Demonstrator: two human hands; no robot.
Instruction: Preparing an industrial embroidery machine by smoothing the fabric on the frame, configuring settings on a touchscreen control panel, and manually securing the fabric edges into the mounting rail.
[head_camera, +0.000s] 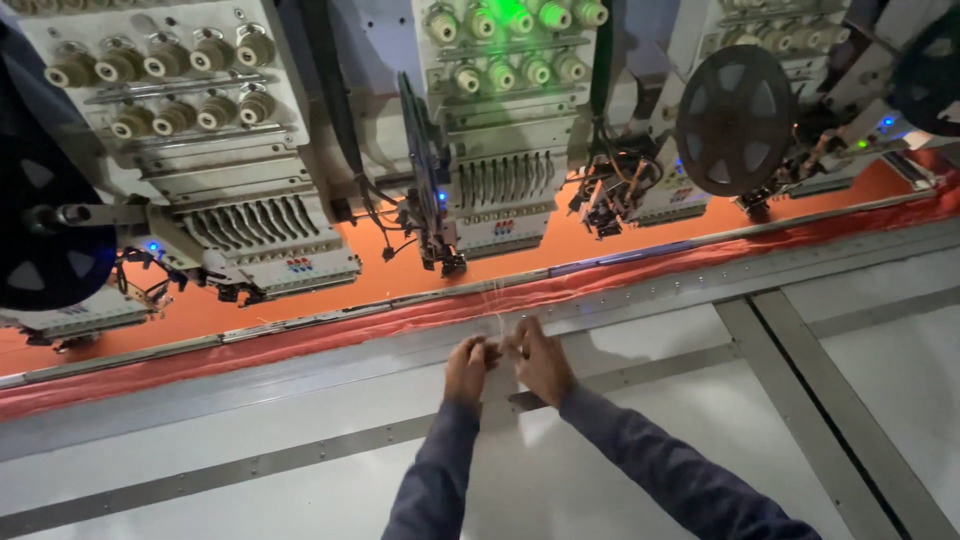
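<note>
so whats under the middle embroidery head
Orange fabric lies stretched flat under the middle embroidery head. The needle area is hidden by the head's own body, so any stitching there cannot be seen.

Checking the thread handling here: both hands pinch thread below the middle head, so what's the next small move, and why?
Probably draw the thread taut. The left hand and right hand meet on it over the table, and fine strands run up, seemingly loose, toward the middle head over the orange fabric.
</note>
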